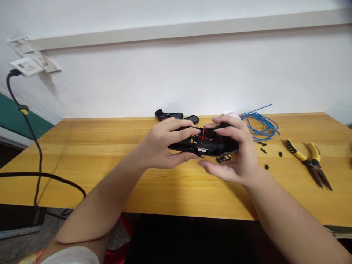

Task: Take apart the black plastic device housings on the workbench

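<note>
A black plastic shell (211, 143) with red wires and a small silver part inside is held above the table, its hollow side facing me. My left hand (167, 143) grips its left end, fingers on the upper edge and thumb along the lower edge. Around the right end curve the fingers of my right hand (236, 150), touching the upper edge, while its thumb is lower and apart from the shell. A small dark component (223, 159) shows just below the shell, near the right thumb.
Behind the hands, black casing pieces (172, 115) lie by the wall. Coiled blue wire (261, 124), small black parts (263, 150) and yellow-handled pliers (310, 161) are on the wooden table (110, 146) at right. A black cable (40, 157) hangs at left from a white plug (27, 66).
</note>
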A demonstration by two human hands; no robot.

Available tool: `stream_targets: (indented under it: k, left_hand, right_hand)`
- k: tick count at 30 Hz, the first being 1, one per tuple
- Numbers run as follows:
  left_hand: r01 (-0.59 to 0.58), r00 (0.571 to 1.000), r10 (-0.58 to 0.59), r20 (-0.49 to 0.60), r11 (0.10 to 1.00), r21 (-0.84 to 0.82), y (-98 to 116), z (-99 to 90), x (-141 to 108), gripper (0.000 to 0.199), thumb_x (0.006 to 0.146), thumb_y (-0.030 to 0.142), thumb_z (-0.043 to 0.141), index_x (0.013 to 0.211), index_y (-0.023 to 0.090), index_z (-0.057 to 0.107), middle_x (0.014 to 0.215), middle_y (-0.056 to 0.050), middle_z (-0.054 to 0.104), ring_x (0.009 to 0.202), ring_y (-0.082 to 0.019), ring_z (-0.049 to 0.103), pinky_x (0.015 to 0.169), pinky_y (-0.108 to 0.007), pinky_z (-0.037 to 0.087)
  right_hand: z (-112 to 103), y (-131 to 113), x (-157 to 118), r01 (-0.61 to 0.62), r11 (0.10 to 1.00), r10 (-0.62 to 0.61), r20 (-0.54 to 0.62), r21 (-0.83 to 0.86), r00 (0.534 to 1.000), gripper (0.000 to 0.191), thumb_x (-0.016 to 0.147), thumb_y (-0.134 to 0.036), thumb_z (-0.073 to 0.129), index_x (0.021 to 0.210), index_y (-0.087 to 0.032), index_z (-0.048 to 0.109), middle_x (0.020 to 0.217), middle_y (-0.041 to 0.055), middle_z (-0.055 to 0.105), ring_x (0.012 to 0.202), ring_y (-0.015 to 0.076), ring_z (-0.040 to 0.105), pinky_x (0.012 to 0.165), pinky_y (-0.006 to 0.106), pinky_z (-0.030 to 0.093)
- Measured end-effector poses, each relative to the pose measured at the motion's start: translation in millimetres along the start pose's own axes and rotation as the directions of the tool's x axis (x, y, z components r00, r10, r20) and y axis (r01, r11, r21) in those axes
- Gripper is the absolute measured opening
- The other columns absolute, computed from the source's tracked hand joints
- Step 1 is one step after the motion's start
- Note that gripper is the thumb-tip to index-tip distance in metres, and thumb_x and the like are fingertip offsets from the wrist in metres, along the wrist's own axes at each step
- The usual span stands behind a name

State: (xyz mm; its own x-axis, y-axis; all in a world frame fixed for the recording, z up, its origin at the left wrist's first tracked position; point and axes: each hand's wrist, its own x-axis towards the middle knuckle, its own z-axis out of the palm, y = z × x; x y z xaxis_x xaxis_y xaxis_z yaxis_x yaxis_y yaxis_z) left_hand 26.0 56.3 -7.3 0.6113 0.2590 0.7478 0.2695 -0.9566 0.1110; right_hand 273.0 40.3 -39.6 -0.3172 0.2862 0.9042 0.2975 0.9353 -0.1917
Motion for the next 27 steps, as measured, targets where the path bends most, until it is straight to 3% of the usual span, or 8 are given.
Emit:
stream_targets:
  k: [4,11,15,22,27]
  left_hand:
    - [-0.008,1.0,0.008,0.006,0.999,0.038,0.3,-0.5,-0.6,0.054,0.085,0.046,0.082,0.132,0.023,0.068,0.126,-0.016,0.074,0.108,-0.025,0.073,0.091,-0.039,0.06]
    - [-0.022,0.998,0.027,-0.061,0.997,0.07,0.0,4.6,-3.1,0.056,0.083,0.044,0.086,0.13,0.019,0.068,0.124,-0.017,0.075,0.11,-0.024,0.073,0.092,-0.036,0.059]
    - [-0.027,0.999,0.031,-0.039,0.996,0.085,-2.0,6.1,-5.7,0.057,0.084,0.044,0.085,0.132,0.018,0.067,0.126,-0.018,0.074,0.108,-0.025,0.073,0.091,-0.036,0.058]
    - [-0.015,0.999,0.019,-0.042,0.994,0.104,3.2,10.3,-4.6,0.054,0.088,0.042,0.081,0.131,0.012,0.066,0.125,-0.024,0.073,0.11,-0.028,0.072,0.087,-0.041,0.057]
    - [0.045,0.998,-0.039,-0.054,0.992,0.115,6.7,13.0,-5.1,0.051,0.092,0.047,0.075,0.133,0.019,0.065,0.128,-0.02,0.073,0.109,-0.027,0.071,0.086,-0.043,0.058]
  right_hand:
    - [-2.5,-0.2,0.6,-0.025,1.0,0.025,0.032,0.006,0.999,0.068,0.076,-0.034,0.09,0.133,-0.026,0.054,0.13,0.0161,0.066,0.126,0.036,0.065,0.108,0.063,0.054]
    - [-1.2,-2.0,-2.8,-0.026,1.0,0.027,0.059,-0.014,0.998,0.068,0.081,-0.028,0.086,0.137,-0.019,0.048,0.137,0.0222,0.059,0.134,0.0372,0.058,0.116,0.064,0.046]
    - [3.6,-1.7,-7.2,-0.043,0.999,0.042,0.037,0.013,0.998,0.063,0.083,-0.024,0.083,0.134,-0.019,0.046,0.141,0.0229,0.053,0.131,0.0355,0.059,0.111,0.061,0.05]
    - [5.2,-7.0,-6.3,-0.081,0.996,0.081,-0.014,-0.027,0.997,0.056,0.079,-0.022,0.083,0.123,-0.022,0.048,0.132,0.0186,0.058,0.124,0.0341,0.061,0.103,0.057,0.055]
    - [8.6,-14.4,-4.4,-0.165,0.985,0.162,-0.049,-0.048,0.986,0.043,0.083,-0.023,0.078,0.115,-0.026,0.049,0.125,0.0155,0.061,0.117,0.0336,0.066,0.096,0.056,0.058]
